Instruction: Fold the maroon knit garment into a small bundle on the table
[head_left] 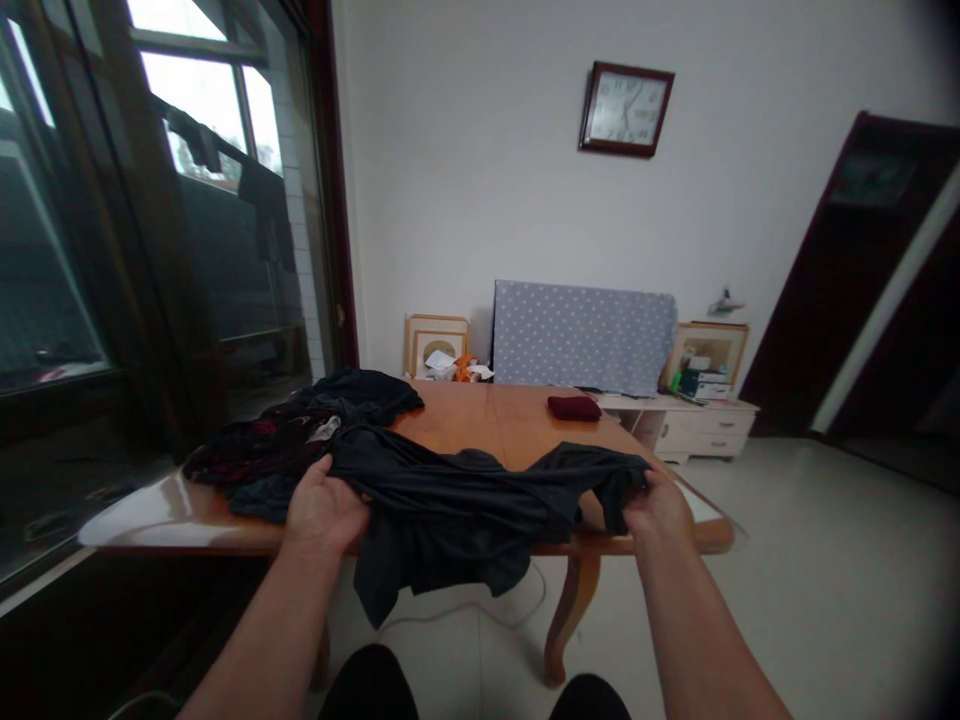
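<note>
A black garment (465, 500) is stretched sideways between my two hands, its lower folds hanging over the front edge of the wooden table (457, 410). At its left end, my left hand (326, 508) has its fingers curled under and around the cloth. My right hand (658, 505) grips the opposite end, with the fingertips partly hidden by fabric. Beside my left hand lies a heap of dark clothes (277, 440), some with red patterning. A folded dark red cloth (574, 408) rests toward the far right of the tabletop.
Behind the table a low white cabinet (709, 430) carries a panel draped in a grey dotted cloth (585, 335). Framed pictures (437, 340) lean on the wall below a clock (627, 110). Glass doors (217, 250) stand at left. A cable (465, 608) lies on the floor.
</note>
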